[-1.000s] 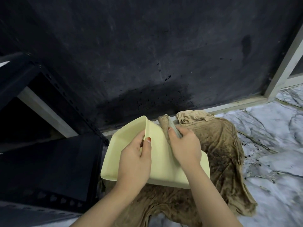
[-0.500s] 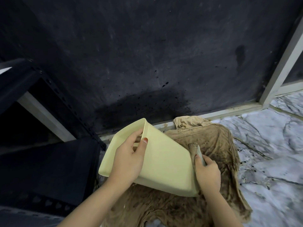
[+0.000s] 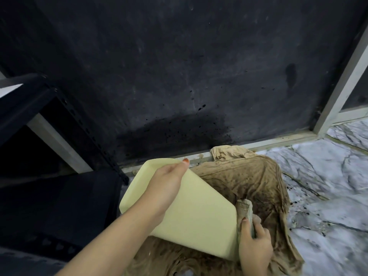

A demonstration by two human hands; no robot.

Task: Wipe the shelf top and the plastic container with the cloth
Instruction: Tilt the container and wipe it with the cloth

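A pale yellow plastic container is held tilted, its underside toward me, above a dirty brown garment. My left hand grips its upper rim, fingers over the far edge. My right hand holds a small grey-brown wadded cloth pressed against the container's lower right corner. The black metal shelf stands at the left, its top surface dark and in shadow.
The stained brown garment lies spread on the marble floor. A dark wall panel with a wet patch rises behind it. A pale frame runs along its right side and base.
My right hand slid the cloth from the container's upper edge down its right side to the lower corner. The left hand turned the container so more of its underside faces me.
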